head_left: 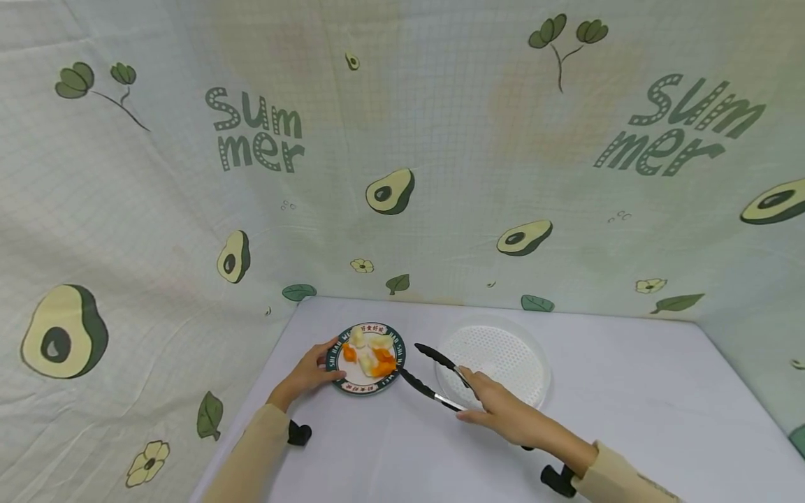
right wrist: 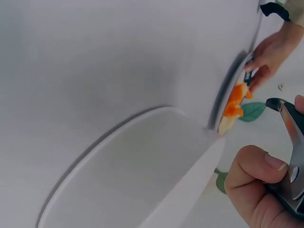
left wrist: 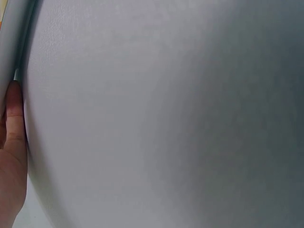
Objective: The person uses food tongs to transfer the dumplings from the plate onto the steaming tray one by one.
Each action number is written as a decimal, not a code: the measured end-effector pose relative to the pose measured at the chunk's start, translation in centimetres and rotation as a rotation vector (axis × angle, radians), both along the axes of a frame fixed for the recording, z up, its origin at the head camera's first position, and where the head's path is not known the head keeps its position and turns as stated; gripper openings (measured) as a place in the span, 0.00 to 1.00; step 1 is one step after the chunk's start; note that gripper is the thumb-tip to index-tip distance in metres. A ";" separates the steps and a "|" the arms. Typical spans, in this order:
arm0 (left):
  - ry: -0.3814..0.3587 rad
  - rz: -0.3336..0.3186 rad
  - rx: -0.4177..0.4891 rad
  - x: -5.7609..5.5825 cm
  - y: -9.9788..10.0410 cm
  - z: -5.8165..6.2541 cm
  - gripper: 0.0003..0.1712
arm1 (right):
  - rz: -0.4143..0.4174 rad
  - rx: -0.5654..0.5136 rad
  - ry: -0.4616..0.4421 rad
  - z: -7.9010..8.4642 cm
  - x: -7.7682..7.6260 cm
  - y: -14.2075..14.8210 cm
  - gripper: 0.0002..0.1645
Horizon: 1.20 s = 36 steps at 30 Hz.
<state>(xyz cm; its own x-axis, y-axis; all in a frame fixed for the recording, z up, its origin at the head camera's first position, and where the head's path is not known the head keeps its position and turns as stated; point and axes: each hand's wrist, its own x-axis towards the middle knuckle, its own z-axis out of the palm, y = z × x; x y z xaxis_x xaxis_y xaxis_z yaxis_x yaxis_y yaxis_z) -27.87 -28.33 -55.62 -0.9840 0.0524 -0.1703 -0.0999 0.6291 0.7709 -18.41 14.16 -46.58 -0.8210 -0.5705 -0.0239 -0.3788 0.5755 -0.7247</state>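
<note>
My left hand (head_left: 308, 374) holds the left rim of a round plate (head_left: 358, 387) with a dark green lettered border. In the left wrist view only the thumb side of this hand (left wrist: 14, 142) shows, at the plate's edge. Orange pieces (head_left: 382, 365) and pale yellow pieces (head_left: 381, 342) of what looks like food lie on the plate. My right hand (head_left: 503, 412) grips metal tongs (head_left: 418, 383) with black tips, their arms spread apart. One tip overlaps the plate's right rim; the other is over the gap beside it. Nothing is between the tips.
A round white perforated tray (head_left: 493, 349) sits right of the plate, partly under the right hand and tongs. Both stand on a white table (head_left: 616, 391). A printed cloth (head_left: 440, 140) with avocados hangs behind and at the sides.
</note>
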 end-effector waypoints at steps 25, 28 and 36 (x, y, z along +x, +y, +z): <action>-0.009 0.008 0.035 0.3 -0.1 0.2 0.55 | 0.020 0.097 -0.029 -1.1 -1.7 -6.6 0.44; -0.008 0.008 0.039 0.2 -0.1 0.2 0.54 | 0.018 0.110 -0.024 -1.2 -1.9 -6.9 0.45; -0.004 0.005 0.060 0.1 -0.2 -0.1 0.54 | 0.009 0.183 -0.020 -1.1 -2.1 -7.5 0.45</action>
